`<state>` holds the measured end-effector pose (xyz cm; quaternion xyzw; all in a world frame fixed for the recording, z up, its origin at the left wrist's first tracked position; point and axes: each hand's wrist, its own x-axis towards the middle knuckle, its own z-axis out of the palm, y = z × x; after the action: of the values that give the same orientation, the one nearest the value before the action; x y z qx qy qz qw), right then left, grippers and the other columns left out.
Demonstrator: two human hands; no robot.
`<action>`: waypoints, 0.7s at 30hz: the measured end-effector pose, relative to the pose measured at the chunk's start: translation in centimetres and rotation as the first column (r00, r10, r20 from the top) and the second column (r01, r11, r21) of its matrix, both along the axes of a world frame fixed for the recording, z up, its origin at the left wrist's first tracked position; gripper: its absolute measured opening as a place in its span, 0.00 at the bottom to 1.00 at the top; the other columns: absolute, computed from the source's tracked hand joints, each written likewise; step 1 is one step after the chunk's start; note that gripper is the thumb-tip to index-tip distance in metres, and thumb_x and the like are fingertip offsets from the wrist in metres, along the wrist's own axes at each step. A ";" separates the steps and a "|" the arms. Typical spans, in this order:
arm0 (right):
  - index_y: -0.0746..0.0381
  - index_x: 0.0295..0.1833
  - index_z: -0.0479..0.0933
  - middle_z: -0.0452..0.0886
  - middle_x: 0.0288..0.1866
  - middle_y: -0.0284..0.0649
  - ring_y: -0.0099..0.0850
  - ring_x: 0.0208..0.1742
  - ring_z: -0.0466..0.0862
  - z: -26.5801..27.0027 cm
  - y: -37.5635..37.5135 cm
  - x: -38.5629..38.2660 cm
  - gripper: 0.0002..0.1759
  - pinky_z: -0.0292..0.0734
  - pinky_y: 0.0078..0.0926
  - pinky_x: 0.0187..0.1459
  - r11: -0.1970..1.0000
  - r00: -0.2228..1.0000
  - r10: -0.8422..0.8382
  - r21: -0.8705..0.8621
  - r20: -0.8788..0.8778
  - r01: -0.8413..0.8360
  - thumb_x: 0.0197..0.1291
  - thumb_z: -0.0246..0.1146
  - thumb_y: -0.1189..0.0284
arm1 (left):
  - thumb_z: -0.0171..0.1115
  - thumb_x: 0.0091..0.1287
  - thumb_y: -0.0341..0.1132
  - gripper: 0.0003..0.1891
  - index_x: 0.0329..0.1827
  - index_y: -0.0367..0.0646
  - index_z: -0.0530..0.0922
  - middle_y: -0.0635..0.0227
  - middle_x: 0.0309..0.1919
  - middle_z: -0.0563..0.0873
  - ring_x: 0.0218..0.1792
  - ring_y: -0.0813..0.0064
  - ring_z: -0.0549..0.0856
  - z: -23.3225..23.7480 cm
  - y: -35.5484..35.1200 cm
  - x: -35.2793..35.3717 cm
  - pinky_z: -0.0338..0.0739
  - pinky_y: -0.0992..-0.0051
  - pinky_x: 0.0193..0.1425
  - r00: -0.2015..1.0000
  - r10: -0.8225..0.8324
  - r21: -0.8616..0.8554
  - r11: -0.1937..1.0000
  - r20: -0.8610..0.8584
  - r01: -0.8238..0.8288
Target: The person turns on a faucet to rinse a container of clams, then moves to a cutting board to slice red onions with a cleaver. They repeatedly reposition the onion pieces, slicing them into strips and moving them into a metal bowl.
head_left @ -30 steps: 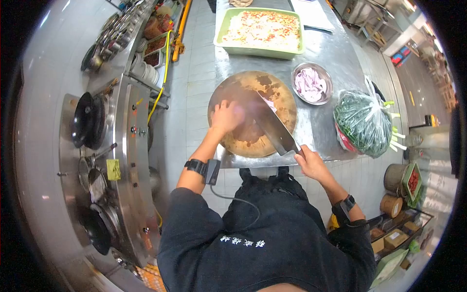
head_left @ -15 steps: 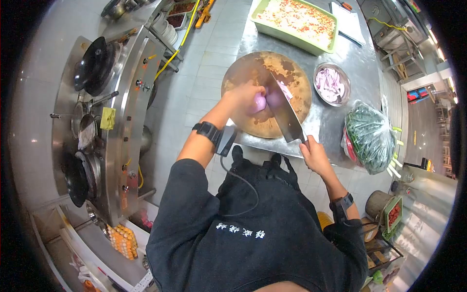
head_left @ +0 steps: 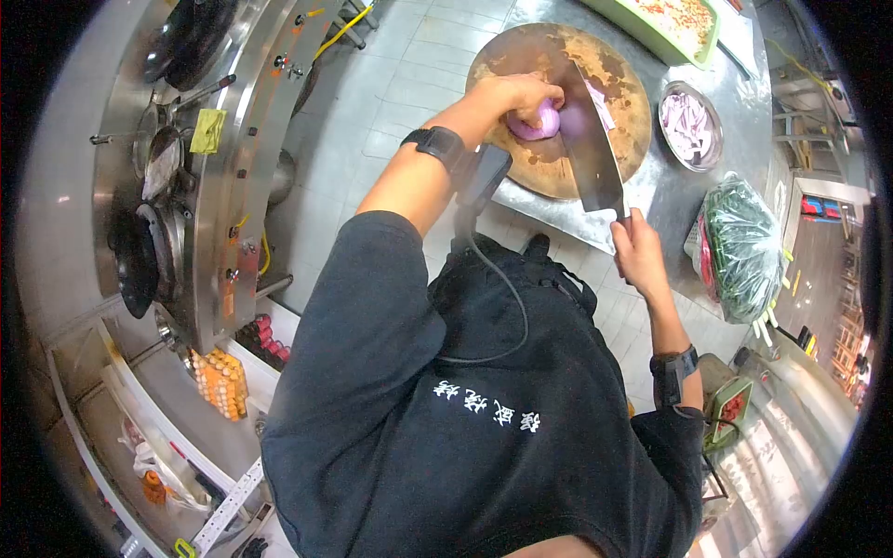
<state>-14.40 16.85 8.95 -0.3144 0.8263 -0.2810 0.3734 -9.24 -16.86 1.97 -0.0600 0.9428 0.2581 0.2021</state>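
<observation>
My left hand (head_left: 523, 97) is closed over a purple onion (head_left: 538, 125), pressing it on the round wooden chopping board (head_left: 512, 60). In my right hand (head_left: 640, 251) is the handle of a broad cleaver (head_left: 595, 167). Its blade stands on edge just right of the onion, and the onion's reflection shows in the steel. A few cut onion slices (head_left: 601, 107) lie on the board on the blade's far side. Right of the board, a metal bowl (head_left: 718, 153) holds more sliced onion.
A green tub (head_left: 642, 35) of chopped food stands at the back of the steel table (head_left: 642, 219). Bagged green vegetables (head_left: 741, 246) sit at the table's right edge. On my left runs a stove (head_left: 223, 186) with several woks.
The view has shifted, so the board and table appear higher and farther right. My left hand still holds the onion, and the cleaver remains beside it in my right hand.
</observation>
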 end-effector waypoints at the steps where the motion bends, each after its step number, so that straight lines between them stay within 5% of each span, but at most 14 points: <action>1: 0.67 0.45 0.69 0.76 0.20 0.41 0.31 0.15 0.77 0.8 0.3 -0.2 0.11 0.70 0.33 0.18 0.998 1.000 0.005 -0.065 -0.005 -0.005 0.69 0.57 0.68 | 0.74 0.50 0.38 0.32 0.61 0.59 0.73 0.51 0.52 0.78 0.58 0.49 0.75 -0.4 0.3 0.0 0.72 0.58 0.61 1.000 0.016 0.009 1.000 -0.016 -0.016; 3: 0.67 0.45 0.69 0.75 0.20 0.40 0.29 0.14 0.76 3.4 0.5 -0.5 0.11 0.69 0.31 0.18 1.000 0.999 -0.018 -0.012 0.036 0.019 0.69 0.57 0.69 | 0.73 0.51 0.38 0.31 0.61 0.58 0.74 0.50 0.52 0.77 0.58 0.48 0.76 -0.3 0.3 0.4 0.72 0.58 0.62 0.997 0.053 0.016 0.998 -0.048 -0.052; 5: 0.67 0.44 0.69 0.77 0.22 0.45 0.38 0.19 0.80 1.2 1.4 -0.7 0.11 0.72 0.37 0.23 0.999 0.999 0.011 -0.031 -0.040 -0.013 0.68 0.57 0.69 | 0.72 0.51 0.37 0.31 0.61 0.58 0.74 0.50 0.53 0.76 0.58 0.48 0.76 0.3 0.5 0.9 0.73 0.58 0.62 0.995 0.089 0.007 0.996 -0.045 -0.089; 6: 0.68 0.43 0.68 0.79 0.25 0.52 0.51 0.28 0.83 -1.6 1.6 -0.7 0.12 0.74 0.44 0.31 0.983 0.956 0.112 -0.110 -0.271 -0.146 0.67 0.57 0.68 | 0.72 0.51 0.37 0.30 0.61 0.58 0.74 0.50 0.54 0.76 0.58 0.47 0.76 0.8 0.8 1.0 0.73 0.58 0.62 0.994 0.099 0.002 0.995 -0.044 -0.099; 7: 0.69 0.44 0.68 0.80 0.29 0.57 0.58 0.35 0.82 -2.5 0.7 -0.4 0.14 0.74 0.49 0.37 0.994 0.976 0.111 0.023 -0.189 -0.109 0.66 0.57 0.67 | 0.72 0.52 0.37 0.30 0.61 0.58 0.74 0.50 0.54 0.76 0.57 0.47 0.77 0.5 0.6 1.0 0.73 0.58 0.62 0.994 0.090 0.010 0.996 -0.064 -0.090; 10: 0.69 0.43 0.68 0.80 0.27 0.54 0.52 0.32 0.83 0.2 -0.5 0.1 0.14 0.74 0.45 0.33 0.999 1.000 0.004 0.042 -0.021 -0.003 0.66 0.58 0.68 | 0.72 0.52 0.36 0.29 0.60 0.56 0.75 0.50 0.54 0.75 0.57 0.46 0.77 0.5 0.6 1.3 0.74 0.57 0.61 0.993 0.088 0.012 0.996 -0.080 -0.087; 15: 0.69 0.42 0.69 0.81 0.28 0.56 0.54 0.33 0.83 2.4 1.0 -0.3 0.11 0.75 0.47 0.34 0.995 0.981 0.096 -0.008 -0.168 -0.099 0.65 0.59 0.71 | 0.74 0.51 0.35 0.30 0.60 0.55 0.75 0.52 0.54 0.75 0.57 0.48 0.77 -0.3 0.5 1.7 0.74 0.57 0.60 0.983 0.116 0.037 0.993 -0.142 -0.112; 17: 0.70 0.43 0.68 0.82 0.31 0.58 0.56 0.37 0.83 -1.1 0.3 0.6 0.12 0.76 0.50 0.38 0.988 0.966 0.132 -0.049 -0.224 -0.146 0.65 0.58 0.71 | 0.75 0.51 0.35 0.30 0.59 0.54 0.75 0.52 0.53 0.75 0.57 0.48 0.77 0.8 0.7 1.9 0.73 0.57 0.61 0.986 0.121 0.063 0.991 -0.115 -0.115; 21: 0.71 0.43 0.67 0.82 0.33 0.60 0.58 0.38 0.83 1.4 0.0 0.3 0.14 0.75 0.51 0.40 0.997 0.995 0.064 0.038 -0.080 -0.061 0.64 0.59 0.69 | 0.75 0.52 0.36 0.30 0.60 0.55 0.75 0.52 0.53 0.74 0.57 0.48 0.76 0.5 0.9 2.5 0.73 0.57 0.61 0.980 0.133 0.061 0.990 -0.148 -0.125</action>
<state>-14.09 16.82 10.37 -0.3446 0.8353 -0.2417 0.3538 -6.71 -15.99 2.44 -0.0962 0.9426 0.2986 0.1142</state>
